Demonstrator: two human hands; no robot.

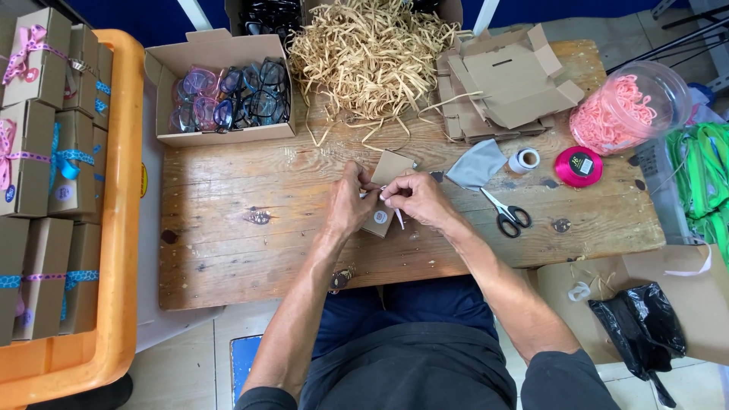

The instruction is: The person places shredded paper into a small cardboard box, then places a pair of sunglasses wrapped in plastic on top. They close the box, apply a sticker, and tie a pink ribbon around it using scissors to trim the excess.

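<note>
Head view: both hands, left (pixel 348 203) and right (pixel 414 199), grip a small brown box (pixel 386 193) with round sticker

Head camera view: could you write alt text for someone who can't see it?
Two hands, left and right, tie ribbon on a small cardboard box over a wooden table. Scissors, paper shreds and a box of glasses lie around.

Left hand (pixel 351 203) and right hand (pixel 414 197) pinch white ribbon (pixel 399 218) over a small cardboard box (pixel 387 171) on the wooden table (pixel 250 243).
</note>
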